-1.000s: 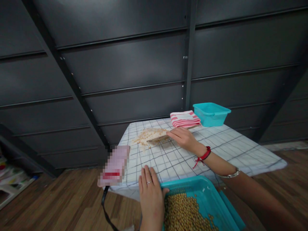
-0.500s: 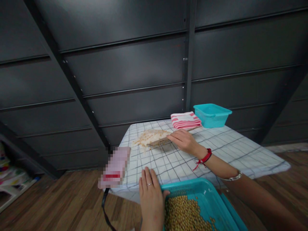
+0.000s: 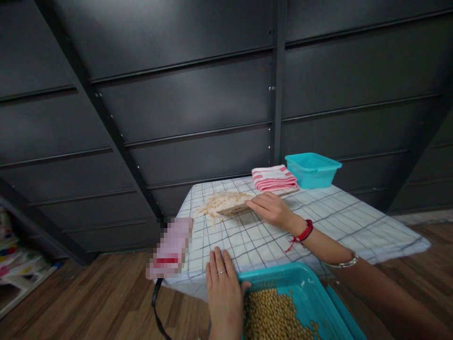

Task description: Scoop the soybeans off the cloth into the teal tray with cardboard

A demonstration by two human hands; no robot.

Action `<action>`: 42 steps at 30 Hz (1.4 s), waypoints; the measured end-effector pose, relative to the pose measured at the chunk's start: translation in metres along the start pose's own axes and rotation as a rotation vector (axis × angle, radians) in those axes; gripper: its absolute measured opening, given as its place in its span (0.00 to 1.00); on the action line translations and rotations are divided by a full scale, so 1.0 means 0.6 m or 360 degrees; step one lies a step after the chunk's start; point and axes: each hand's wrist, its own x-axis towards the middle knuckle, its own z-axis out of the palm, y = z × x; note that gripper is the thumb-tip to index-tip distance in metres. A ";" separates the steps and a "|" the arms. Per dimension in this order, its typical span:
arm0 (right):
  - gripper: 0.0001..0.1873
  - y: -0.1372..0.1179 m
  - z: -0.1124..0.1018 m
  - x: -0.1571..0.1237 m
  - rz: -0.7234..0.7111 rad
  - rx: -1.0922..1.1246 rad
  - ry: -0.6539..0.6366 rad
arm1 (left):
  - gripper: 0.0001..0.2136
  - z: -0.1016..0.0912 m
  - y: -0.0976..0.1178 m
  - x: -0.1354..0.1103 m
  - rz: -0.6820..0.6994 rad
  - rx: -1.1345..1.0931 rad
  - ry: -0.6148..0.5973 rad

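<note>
My right hand (image 3: 271,209), a red cord bracelet and a silver bangle on its arm, is closed on a long thin flat strip (image 3: 233,208), perhaps wooden, held low over the table. Along the strip's far side lies a heap of white grains or powder mixed with tan beans (image 3: 222,202). My left hand (image 3: 223,288), wearing a ring, lies flat with fingers stretched out at the table's near edge. Its thumb is by the rim of a teal plastic tray (image 3: 304,288), which holds many yellowish beans, probably soybeans (image 3: 272,311).
A checked white cloth covers the table (image 3: 325,222). At the back stand a folded pink-striped towel (image 3: 274,178) and a teal basin (image 3: 313,172). A pink, blurred-out object (image 3: 173,245) with a black strap lies at the left edge. Dark panels rise behind.
The view shifts very slightly. My right hand and the strip stay almost in place beside the heap, and my left hand keeps its position.
</note>
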 end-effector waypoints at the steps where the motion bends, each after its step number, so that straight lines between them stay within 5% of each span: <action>1: 0.15 -0.001 0.001 0.000 0.0007 -0.0025 -0.0019 | 0.27 0.001 0.000 -0.001 0.0004 -0.0001 0.0003; 35: 0.16 -0.009 -0.039 0.019 -0.0127 0.0192 0.0005 | 0.28 -0.004 0.006 0.002 0.0016 -0.0032 0.0189; 42: 0.16 0.002 -0.015 0.025 -0.0083 0.0105 0.0029 | 0.28 0.001 0.004 0.000 0.0028 -0.0014 0.0226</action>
